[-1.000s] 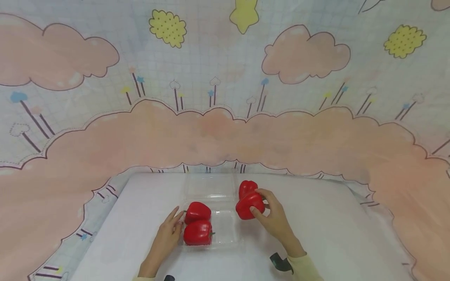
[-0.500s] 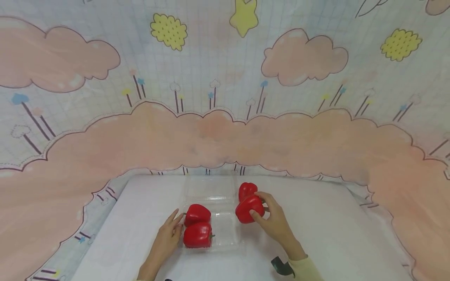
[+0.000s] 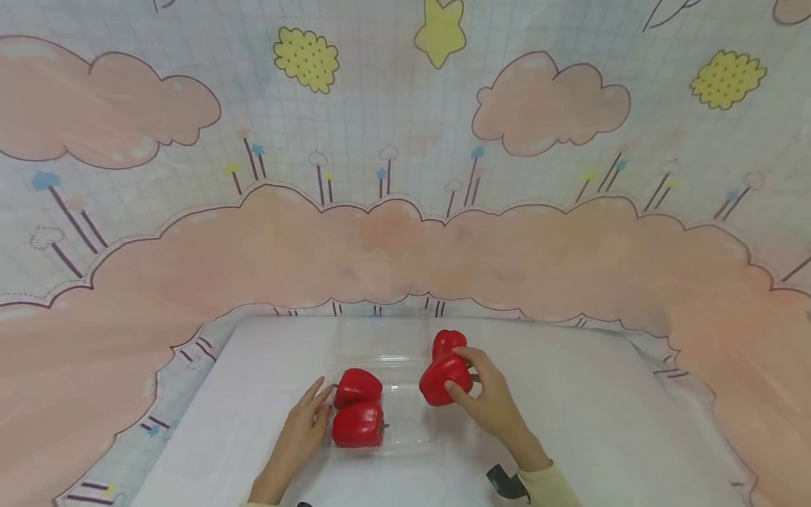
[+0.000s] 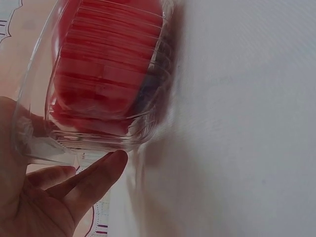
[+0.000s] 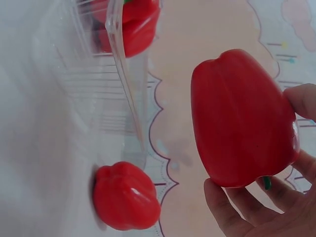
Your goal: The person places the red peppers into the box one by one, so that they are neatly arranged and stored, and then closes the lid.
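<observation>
Currently, right hand (image 3: 497,401): its fingers and thumb grip a red bell pepper (image 3: 445,384) near the stem end; in the right wrist view the green stem (image 5: 267,182) pokes out among the fingers.
Gripped pepper: raised above the white worktop (image 3: 608,401), by the right edge of the clear plastic box (image 3: 408,415), its stemless end towards the box.
Left hand (image 3: 305,421): fingers extended, touching the box at its left side; the left wrist view shows one fingertip at the ridged wall.
Box contents: two red peppers in its left part, side by side and touching; the far pepper (image 3: 358,389) has its stem to the left, the near pepper (image 3: 357,425) its stem to the right.
Lid (image 3: 380,338): transparent, folded back on the far side of the box.
Lone pepper (image 3: 448,342): on the worktop right of the box, partly hidden behind the gripped one in the head view.
Sleeve (image 3: 550,486): pale yellow, at the right wrist, a dark object (image 3: 505,482) beside it.
Backdrop (image 3: 380,246): printed with pink clouds and a yellow star.
</observation>
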A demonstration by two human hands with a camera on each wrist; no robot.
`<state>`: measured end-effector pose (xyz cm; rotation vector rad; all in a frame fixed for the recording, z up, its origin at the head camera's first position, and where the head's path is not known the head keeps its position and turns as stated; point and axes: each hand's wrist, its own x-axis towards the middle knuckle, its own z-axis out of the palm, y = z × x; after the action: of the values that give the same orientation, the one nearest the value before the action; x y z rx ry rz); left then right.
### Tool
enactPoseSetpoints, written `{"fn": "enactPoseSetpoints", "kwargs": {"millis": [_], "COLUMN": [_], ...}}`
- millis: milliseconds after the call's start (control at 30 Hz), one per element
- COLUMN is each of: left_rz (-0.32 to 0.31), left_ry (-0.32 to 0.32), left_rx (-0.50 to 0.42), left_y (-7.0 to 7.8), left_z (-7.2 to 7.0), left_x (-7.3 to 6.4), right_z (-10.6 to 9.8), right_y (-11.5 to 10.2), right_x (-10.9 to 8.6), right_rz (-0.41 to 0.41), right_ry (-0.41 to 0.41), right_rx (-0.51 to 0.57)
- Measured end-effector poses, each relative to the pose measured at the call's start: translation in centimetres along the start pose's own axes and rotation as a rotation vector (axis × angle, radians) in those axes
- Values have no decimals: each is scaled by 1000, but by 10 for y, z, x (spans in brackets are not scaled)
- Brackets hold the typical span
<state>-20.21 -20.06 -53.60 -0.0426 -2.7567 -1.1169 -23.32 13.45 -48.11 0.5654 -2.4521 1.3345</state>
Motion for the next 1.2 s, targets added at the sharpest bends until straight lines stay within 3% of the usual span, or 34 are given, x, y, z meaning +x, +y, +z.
{"fn": "enactPoseSetpoints", "kwargs": {"millis": [1200], "left_rz": [-15], "left_ry": [-10], "left_rx": [-16], "left_y": [-1], "left_z": [1], "left_x": [0], "right_z": [18], "right_y": [-6], "right_x": [-5], "right_rz": [7], "right_ry": [-30], "right_rx": [76]}}
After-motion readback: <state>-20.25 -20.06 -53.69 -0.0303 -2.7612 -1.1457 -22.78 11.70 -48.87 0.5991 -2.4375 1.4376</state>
